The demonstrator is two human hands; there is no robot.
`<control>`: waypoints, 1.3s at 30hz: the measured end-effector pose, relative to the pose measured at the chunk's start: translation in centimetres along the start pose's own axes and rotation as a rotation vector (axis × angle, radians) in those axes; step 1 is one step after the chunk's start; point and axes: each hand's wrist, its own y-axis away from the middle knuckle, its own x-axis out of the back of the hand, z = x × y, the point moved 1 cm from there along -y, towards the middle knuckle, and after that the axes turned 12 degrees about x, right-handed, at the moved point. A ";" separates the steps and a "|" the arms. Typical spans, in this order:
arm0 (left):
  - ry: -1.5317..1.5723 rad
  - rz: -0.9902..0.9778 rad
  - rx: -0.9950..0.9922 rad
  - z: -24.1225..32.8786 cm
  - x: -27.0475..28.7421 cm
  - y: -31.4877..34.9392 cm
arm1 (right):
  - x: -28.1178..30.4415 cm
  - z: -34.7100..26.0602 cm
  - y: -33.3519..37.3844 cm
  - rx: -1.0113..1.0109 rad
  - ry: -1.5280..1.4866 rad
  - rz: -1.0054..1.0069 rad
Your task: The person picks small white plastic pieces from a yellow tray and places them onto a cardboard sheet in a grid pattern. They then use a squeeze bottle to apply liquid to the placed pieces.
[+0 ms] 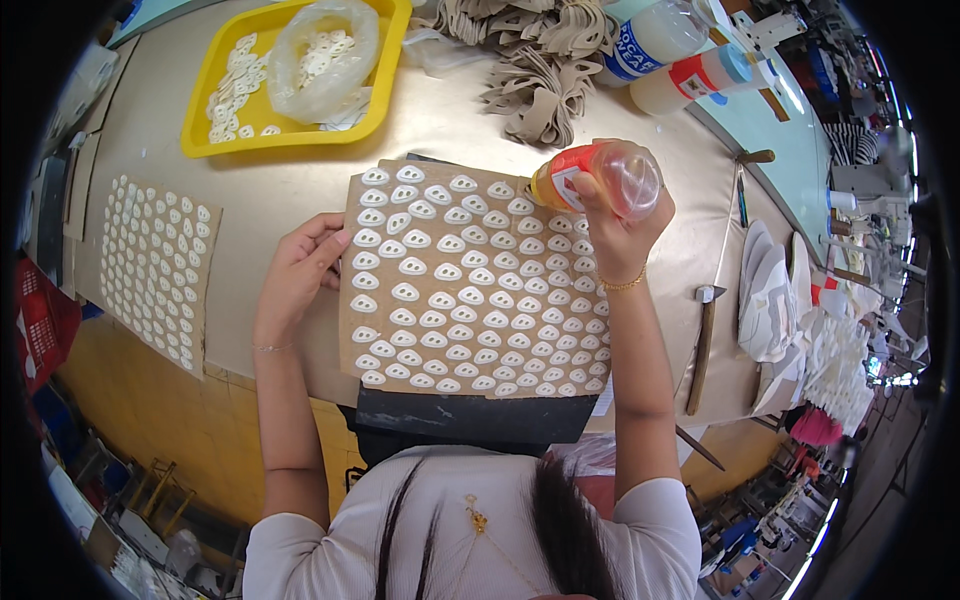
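Observation:
A brown cardboard sheet [384, 282] lies in front of me, covered with rows of small white rounded pieces [447, 272], each with two dark marks like holes. My left hand [305, 262] pinches the sheet's left edge between thumb and fingers. In my right hand [628, 238] is a clear plastic bottle [632, 180] with a red label, tipped over so its yellow end points left, close above the sheet's upper right part. Whether anything flows from it, I cannot tell. Beneath the sheet, a black board [470, 415] sticks out at the near edge.
A yellow tray [290, 142] with loose white pieces and a plastic bag stands far left. Another covered cardboard [205, 290] lies left. Beige cut pieces [545, 95] are heaped at the back, beside two bottles [690, 80]. A hammer [704, 345] lies right, near white pieces [768, 290].

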 end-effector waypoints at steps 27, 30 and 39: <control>-0.013 -0.012 -0.006 0.4 0.0 0.3 | -2.2 0.7 -1.5 -0.194 -0.185 -0.019; -0.005 -0.019 -0.007 0.2 0.0 0.1 | -1.9 0.8 -1.5 -0.161 -0.131 -0.019; -0.013 -0.013 -0.002 0.1 0.1 -0.1 | -1.8 2.2 -1.9 -0.426 -0.629 0.339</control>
